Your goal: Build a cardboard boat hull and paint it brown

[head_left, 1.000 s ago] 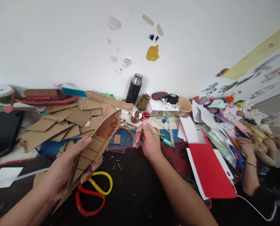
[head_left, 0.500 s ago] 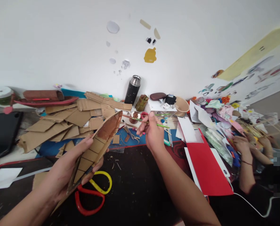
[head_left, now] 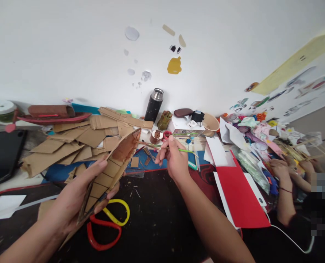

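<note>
Behind one table (head_left: 157, 219) is one white wall (head_left: 96, 44). Two hands work: the left hand (head_left: 80, 186) wraps its fingers round one cardboard boat (head_left: 110, 168) (brown inside its tip); the right hand (head_left: 175, 160) pinches one green brush (head_left: 188, 151), fingertips together, beside the boat.

The cardboard boat (head_left: 107, 175) was tan with dark crosswise lines and reddish brown at its far end; the brush (head_left: 185, 150) was green; the scissor handles (head_left: 104, 233) were red and yellow; the folder (head_left: 244, 199) at right was red.
</note>
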Available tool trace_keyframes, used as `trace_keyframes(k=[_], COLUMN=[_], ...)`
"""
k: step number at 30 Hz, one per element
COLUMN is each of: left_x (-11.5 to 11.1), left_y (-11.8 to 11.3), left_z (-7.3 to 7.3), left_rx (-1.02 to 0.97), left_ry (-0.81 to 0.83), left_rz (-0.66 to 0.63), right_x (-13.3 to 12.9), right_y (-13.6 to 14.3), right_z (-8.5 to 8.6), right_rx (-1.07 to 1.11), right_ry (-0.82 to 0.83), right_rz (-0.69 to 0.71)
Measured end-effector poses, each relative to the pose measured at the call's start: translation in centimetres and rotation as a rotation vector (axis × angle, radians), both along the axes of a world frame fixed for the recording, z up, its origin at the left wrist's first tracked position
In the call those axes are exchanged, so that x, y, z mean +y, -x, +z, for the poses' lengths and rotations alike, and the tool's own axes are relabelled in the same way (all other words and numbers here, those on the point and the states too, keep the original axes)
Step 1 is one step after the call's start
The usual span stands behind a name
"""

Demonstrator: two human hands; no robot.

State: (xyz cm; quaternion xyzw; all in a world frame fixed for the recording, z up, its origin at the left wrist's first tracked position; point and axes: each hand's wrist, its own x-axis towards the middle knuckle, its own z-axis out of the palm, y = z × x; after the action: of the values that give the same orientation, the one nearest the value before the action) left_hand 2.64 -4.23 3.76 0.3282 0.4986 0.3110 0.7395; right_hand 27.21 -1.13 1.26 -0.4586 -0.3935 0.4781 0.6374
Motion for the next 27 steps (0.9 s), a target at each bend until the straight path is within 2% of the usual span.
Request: trace_keyframes(k=[5, 11, 15, 23, 27], left_x=[-0.1, 0.0, 0.0, -0.2, -0.3], left_y=[0.1, 0.0, -0.3, 0.2, 0.0], left_z=[-0.2, 0.0, 0.2, -1.5, -1.7], left_rx=[-0.005, 0.005, -0.012, -0.113, -0.159], left_ry=[-0.012, -0.006, 0.036, 0.126, 0.141], left_rz=[-0.006, 0.012, 0.017, 0.04, 0.052], right_x=[0.9, 0.2, 0.8, 1.8, 1.7], right_y=[-0.4, -0.3, -0.7, -1.3, -0.9], right_z=[0.3, 0.1, 0.3, 0.2, -0.1], right_rx=[0.022, 0.032, 0.019, 0.004, 0.013], right_ry=[-0.029, 0.005, -0.027, -0.035, -0.029], right_rz=[-0.086, -0.029, -0.065, -0.12, -0.123])
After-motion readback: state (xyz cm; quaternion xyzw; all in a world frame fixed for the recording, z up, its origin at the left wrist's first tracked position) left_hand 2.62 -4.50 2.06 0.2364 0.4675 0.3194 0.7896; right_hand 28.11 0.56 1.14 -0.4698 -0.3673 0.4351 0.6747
